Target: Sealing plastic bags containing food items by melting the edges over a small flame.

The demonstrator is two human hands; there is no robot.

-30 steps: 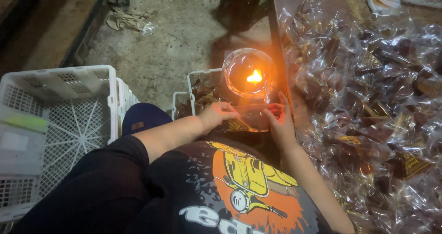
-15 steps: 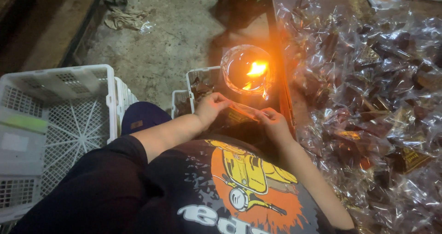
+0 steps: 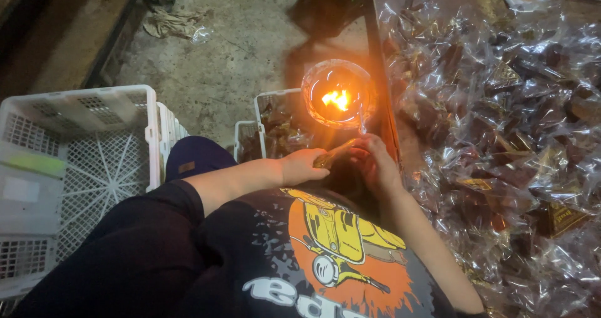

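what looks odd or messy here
An open flame burns in a glass bowl right beside a loose heap of clear plastic packets. A crumpled rag lies on the concrete floor.

Head camera, steeply downward, close above lap

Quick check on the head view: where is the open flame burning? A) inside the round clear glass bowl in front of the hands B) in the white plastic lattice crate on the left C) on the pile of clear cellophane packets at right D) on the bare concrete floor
A: the orange flame sits inside the round clear glass bowl, just beyond the left hand and right hand, which hold a small clear-wrapped packet between them.
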